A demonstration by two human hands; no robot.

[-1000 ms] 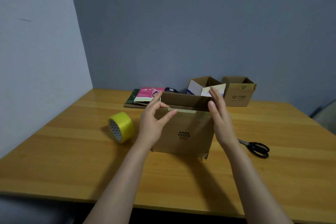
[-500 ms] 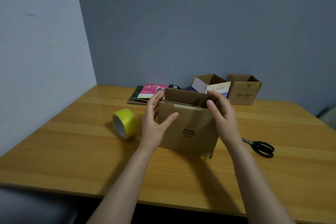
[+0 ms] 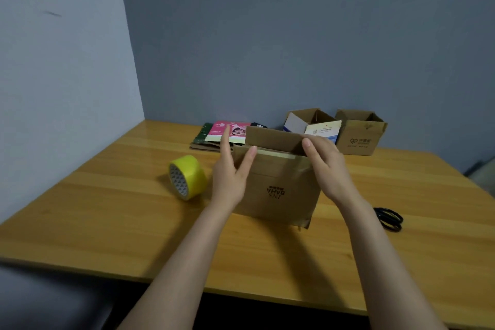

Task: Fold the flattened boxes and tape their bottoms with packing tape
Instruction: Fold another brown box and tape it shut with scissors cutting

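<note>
Obs., head cam. Box (image 3: 278,190) stands on the surface (image 3: 107,209), centre, just in front of the person. Logo reads inverted, so bottom is up. Rear flap (image 3: 273,138) stands upright. A pale strip of tape (image 3: 273,154) runs along the top edge of the near face.

Risks (judgement):
- Rear flap is not down, and the strip looks stuck at one side only. If it gets pressed before the flaps meet, the seam prob. sets w/ a gap or crooked.
- Near face shows a crease under the R thumb. Pressing hard on the hollow box could buckle the wall or skew it out of square.
- Box rests on its open flaps, and one pokes out at the lower R corner. A downward push may tip it or make it slide.
- Loose tape end may fold onto itself or onto a finger.
- Tape roll (image 3: 187,177) lies on its curved side, near the L wrist. A nudge could send it rolling.

Hands:
- Left hand (image 3: 230,179): released, fingers straight. Thumb lies flat on the near face; fingers reach up past the L edge. Steadying, not gripping.
- Right hand (image 3: 326,169): grasps the upper R corner of box, thumb at the top edge. Fingers curl round the far side, hidden.

Scissors (image 3: 388,218) lie to the R, apart from both hands.
</note>
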